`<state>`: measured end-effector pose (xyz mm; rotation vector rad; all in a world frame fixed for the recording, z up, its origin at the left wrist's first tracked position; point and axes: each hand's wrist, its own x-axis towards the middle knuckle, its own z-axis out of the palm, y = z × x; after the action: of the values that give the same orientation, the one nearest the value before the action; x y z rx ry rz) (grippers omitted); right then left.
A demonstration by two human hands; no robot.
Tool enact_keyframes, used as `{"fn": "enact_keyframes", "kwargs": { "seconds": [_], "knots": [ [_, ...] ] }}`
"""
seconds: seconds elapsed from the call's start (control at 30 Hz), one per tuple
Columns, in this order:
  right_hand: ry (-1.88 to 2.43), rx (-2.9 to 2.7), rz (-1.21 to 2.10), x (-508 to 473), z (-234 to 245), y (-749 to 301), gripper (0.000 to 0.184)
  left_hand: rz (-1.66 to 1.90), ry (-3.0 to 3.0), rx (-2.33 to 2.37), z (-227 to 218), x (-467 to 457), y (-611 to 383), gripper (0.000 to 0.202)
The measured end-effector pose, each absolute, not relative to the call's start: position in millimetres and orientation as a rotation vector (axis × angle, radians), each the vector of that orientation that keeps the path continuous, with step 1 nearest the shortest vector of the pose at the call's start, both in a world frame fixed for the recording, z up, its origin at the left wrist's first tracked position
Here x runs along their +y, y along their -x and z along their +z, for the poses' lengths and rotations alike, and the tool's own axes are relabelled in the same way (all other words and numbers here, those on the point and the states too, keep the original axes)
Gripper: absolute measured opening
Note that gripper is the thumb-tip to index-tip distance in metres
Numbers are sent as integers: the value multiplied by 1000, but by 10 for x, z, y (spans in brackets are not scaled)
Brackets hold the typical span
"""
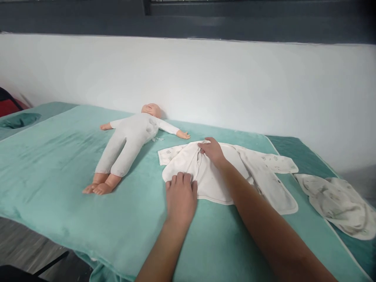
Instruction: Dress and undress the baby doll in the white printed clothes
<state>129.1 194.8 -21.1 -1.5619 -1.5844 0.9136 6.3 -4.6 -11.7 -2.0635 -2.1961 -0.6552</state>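
Note:
A white baby jacket (pixel 217 184) with small printed motifs on its sleeves lies spread on the green cover, its front opened out to both sides. My left hand (pixel 181 197) rests on the lower edge of the left front panel, its fingers stretched out and flat. Up near the collar, my right hand (pixel 213 152) pinches a gathered bit of the jacket's cloth between thumb and fingers. To the left, a baby doll (pixel 132 131) in a white bodysuit lies on its back, arms spread and bare feet towards me.
A crumpled white printed cloth (pixel 340 201) lies at the right end of the bed. The green cover (pixel 53 156) drapes over the front edge. A white wall (pixel 188 78) runs along the back. A red and black item (pixel 8 103) shows at the far left.

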Motion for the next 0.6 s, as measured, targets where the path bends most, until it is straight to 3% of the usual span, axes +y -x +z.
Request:
{"fn": "enact_keyframes", "kwargs": {
  "seconds": [0.27,0.6],
  "knots": [
    [1396,-1587,1021,1928,-221,-1416,49,-621,2242,-1961,-158,-85,-33,16],
    [1371,-1666,635,1924,-220,-1406,26,-776,2240,-1947,-125,-139,-77,22]
  ]
}}
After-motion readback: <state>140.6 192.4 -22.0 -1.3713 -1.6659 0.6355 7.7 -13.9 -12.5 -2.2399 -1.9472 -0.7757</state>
